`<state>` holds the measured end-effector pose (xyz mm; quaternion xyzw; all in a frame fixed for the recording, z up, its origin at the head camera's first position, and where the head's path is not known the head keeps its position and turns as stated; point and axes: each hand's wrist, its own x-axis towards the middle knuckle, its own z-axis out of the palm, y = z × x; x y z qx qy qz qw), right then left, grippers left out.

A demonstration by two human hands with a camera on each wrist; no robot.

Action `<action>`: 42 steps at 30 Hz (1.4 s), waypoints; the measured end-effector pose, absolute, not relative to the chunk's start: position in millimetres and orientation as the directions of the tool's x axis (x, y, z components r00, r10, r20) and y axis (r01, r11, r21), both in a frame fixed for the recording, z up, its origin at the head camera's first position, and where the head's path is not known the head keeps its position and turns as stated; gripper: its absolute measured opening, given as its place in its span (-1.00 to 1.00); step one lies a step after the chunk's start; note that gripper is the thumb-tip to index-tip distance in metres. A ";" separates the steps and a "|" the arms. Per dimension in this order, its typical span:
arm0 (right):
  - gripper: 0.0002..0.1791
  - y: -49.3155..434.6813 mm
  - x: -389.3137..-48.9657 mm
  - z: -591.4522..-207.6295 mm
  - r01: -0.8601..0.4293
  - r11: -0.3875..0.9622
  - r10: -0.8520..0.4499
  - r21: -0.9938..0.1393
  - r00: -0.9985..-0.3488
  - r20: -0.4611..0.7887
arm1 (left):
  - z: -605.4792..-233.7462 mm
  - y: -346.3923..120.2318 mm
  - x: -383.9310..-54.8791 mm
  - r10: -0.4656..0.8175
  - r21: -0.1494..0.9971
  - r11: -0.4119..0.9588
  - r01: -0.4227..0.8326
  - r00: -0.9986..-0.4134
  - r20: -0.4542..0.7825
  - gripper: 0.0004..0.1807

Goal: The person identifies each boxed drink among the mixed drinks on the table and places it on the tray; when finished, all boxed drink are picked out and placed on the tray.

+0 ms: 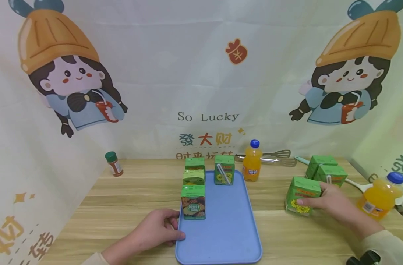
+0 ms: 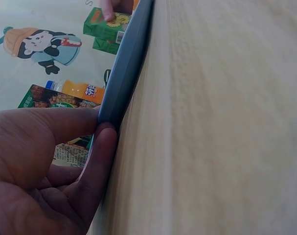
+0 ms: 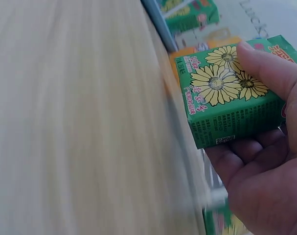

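Left hand (image 1: 163, 228) and right hand (image 1: 333, 204) are both busy: the left pinches the edge of a tray (image 1: 226, 232) between thumb and fingers, and the right grips a green drink carton (image 1: 294, 193), thumb across its flower-printed face. That carton is well to the right of the tray; whether its base touches the desk (image 1: 135, 195) is hard to tell. A pale cloth (image 1: 148, 73) printed with cartoon figures hangs beyond both hands. Below it, the wooden desk spreads under everything. The blue tray lies flat on it, just right of the left hand. One orange drink bottle (image 1: 375, 202) with a blue cap is just right of the right hand; another bottle (image 1: 252, 165) stands beyond the two hands, between them. Metal whisks (image 1: 284, 154) lie behind that far bottle. Three cartons (image 1: 193, 208) stand in a row along the tray's left side, running away from the left hand, and a carton with a straw (image 1: 223, 171) stands at the tray's far right corner. Two more green cartons (image 1: 332, 175) sit together just beyond the right hand. Smallest, a green-lidded shaker (image 1: 115, 165) stands well beyond the left hand, to its left.
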<state>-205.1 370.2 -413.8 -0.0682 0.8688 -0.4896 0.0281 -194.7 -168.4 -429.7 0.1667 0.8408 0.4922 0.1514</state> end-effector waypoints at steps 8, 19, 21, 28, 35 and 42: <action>-0.34 324.4 -224.7 -402.1 -0.118 0.453 -0.210 -0.884 -0.977 0.023 | -429.2 -170.3 -195.0 0.421 0.880 0.459 0.121 -0.902 -0.095 -0.21; -0.35 274.5 -247.3 -393.5 -0.178 0.392 -0.272 -0.902 -0.960 0.071 | -430.9 -169.3 -196.1 0.422 0.883 0.453 0.122 -0.902 -0.092 -0.21; -0.34 268.3 -250.7 -393.7 -0.180 0.380 -0.275 -0.907 -0.958 0.075 | -430.9 -169.2 -196.2 0.423 0.883 0.454 0.122 -0.901 -0.093 -0.20; -0.31 247.3 -261.9 -394.7 -0.190 0.391 -0.282 -0.901 -0.956 0.079 | -430.9 -169.4 -196.1 0.427 0.882 0.453 0.129 -0.900 -0.088 -0.20; -0.36 227.8 -272.6 -399.5 -0.212 0.378 -0.320 -0.901 -0.943 0.087 | -430.1 -168.9 -195.1 0.429 0.879 0.458 0.133 -0.899 -0.088 -0.21; -0.38 212.0 -279.7 -405.5 -0.229 0.392 -0.348 -0.891 -0.934 0.087 | -429.8 -168.5 -195.5 0.430 0.877 0.463 0.130 -0.898 -0.094 -0.20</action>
